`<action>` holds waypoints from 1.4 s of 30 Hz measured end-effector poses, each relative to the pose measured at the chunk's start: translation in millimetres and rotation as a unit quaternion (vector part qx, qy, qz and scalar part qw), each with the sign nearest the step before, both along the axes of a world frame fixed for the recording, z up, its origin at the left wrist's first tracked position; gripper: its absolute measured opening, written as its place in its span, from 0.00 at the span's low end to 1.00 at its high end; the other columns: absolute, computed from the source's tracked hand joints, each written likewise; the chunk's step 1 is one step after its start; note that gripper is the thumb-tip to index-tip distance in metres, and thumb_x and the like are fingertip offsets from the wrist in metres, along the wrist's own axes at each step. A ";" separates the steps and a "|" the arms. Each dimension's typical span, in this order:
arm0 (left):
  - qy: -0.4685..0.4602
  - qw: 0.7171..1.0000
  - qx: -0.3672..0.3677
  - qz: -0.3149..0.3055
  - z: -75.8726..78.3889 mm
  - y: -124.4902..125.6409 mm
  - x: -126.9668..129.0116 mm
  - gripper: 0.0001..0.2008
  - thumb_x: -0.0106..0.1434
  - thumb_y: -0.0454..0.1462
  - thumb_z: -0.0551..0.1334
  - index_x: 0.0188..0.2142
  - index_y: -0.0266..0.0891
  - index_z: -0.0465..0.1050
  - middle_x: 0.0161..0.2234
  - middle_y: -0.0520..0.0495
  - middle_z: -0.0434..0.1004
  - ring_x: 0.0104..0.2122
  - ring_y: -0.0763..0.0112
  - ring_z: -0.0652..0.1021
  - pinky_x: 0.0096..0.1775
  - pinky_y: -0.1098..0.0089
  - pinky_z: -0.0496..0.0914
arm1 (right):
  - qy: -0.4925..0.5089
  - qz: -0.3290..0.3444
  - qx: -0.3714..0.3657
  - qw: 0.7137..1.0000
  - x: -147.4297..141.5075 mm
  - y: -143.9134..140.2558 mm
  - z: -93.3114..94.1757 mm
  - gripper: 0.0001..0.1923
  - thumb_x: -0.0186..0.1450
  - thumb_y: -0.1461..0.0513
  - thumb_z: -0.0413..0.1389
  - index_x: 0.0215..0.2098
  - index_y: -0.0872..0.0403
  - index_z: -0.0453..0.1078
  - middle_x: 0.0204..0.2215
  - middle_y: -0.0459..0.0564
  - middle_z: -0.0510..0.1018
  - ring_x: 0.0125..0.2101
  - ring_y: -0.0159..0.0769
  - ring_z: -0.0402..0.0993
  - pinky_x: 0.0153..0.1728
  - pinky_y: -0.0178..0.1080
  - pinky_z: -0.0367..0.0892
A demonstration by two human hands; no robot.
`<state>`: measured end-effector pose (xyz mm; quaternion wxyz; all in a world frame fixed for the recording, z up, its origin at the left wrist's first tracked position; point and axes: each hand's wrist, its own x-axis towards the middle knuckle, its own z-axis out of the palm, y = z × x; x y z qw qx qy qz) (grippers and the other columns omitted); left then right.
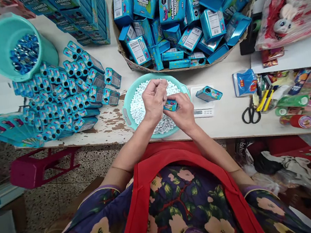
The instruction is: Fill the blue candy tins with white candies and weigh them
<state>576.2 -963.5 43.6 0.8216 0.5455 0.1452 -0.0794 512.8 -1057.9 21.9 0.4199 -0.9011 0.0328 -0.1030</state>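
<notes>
Above a turquoise basin of small white candies, my right hand grips a small blue candy tin labelled "Caramelo Macizo". Closed and held just over that tin is my left hand, its fingers bunched together. What sits inside the left fingers is hidden. To the right of the basin, a white digital scale carries another blue tin lying on its side.
A large cardboard box full of blue tins stands behind the basin. At left are many tins in rows and a turquoise bucket with shiny blue lids. Black scissors and yellow cutters lie at right.
</notes>
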 end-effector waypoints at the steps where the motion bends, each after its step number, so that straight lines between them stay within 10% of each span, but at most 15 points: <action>1: 0.009 1.000 -0.013 -0.002 1.9 1.7 2.1 0.16 0.61 0.46 0.67 0.27 0.41 0.66 0.15 0.60 0.56 0.13 0.83 0.59 0.16 0.77 0.54 | 0.005 0.000 0.016 1.000 -0.3 -1.8 -2.1 0.11 0.59 0.58 0.65 0.40 0.49 0.74 0.37 0.48 0.79 0.41 0.43 0.73 0.45 0.46 0.67; 6: 0.088 0.991 -0.099 0.035 -4.4 34.6 25.4 0.13 0.65 0.43 0.64 0.28 0.41 0.67 0.17 0.58 0.60 0.14 0.84 0.63 0.15 0.79 0.56 | 0.004 -0.011 0.116 0.993 -9.2 -11.2 -4.4 0.17 0.57 0.56 0.68 0.43 0.48 0.74 0.41 0.47 0.79 0.44 0.42 0.74 0.48 0.46 0.68; 15: 0.361 0.928 -0.094 -0.029 -73.6 64.7 14.8 0.14 0.71 0.36 0.50 0.29 0.37 0.64 0.19 0.52 0.65 0.15 0.80 0.65 0.16 0.80 0.59 | 0.014 0.059 0.178 0.982 -25.8 2.3 -3.7 0.20 0.54 0.55 0.70 0.43 0.48 0.75 0.39 0.47 0.79 0.43 0.40 0.74 0.47 0.43 0.68; 25: 0.186 0.946 0.073 -0.256 -53.0 6.3 22.4 0.08 0.60 0.36 0.63 0.28 0.36 0.65 0.20 0.54 0.65 0.15 0.82 0.63 0.16 0.80 0.47 | 0.041 -0.102 0.196 0.974 -103.4 -69.8 -5.2 0.20 0.53 0.55 0.71 0.43 0.48 0.75 0.40 0.48 0.78 0.42 0.39 0.75 0.45 0.43 0.72; 30: 0.028 0.856 0.223 -0.465 -44.3 -80.6 33.3 0.08 0.65 0.36 0.57 0.28 0.37 0.64 0.19 0.55 0.61 0.17 0.80 0.60 0.22 0.75 0.52 | 0.065 -0.215 0.165 0.960 -138.3 -109.4 -18.6 0.20 0.53 0.56 0.70 0.42 0.50 0.75 0.39 0.48 0.77 0.42 0.39 0.75 0.45 0.44 0.72; 37: -0.196 0.580 0.592 -0.524 -51.6 -144.9 31.2 0.14 0.67 0.48 0.57 0.44 0.43 0.72 0.39 0.41 0.80 0.40 0.52 0.78 0.33 0.65 0.60 | 0.068 -0.294 0.156 0.941 -150.2 -138.7 -27.2 0.21 0.53 0.54 0.70 0.42 0.51 0.75 0.39 0.49 0.76 0.42 0.39 0.75 0.47 0.45 0.71; 42: -0.204 0.537 0.625 -0.529 -57.9 -146.7 29.8 0.20 0.62 0.53 0.60 0.46 0.44 0.71 0.39 0.40 0.80 0.40 0.49 0.79 0.32 0.65 0.60 | 0.068 -0.312 0.164 0.933 -148.6 -148.6 -31.9 0.21 0.52 0.53 0.70 0.41 0.51 0.75 0.39 0.49 0.77 0.42 0.40 0.75 0.47 0.46 0.71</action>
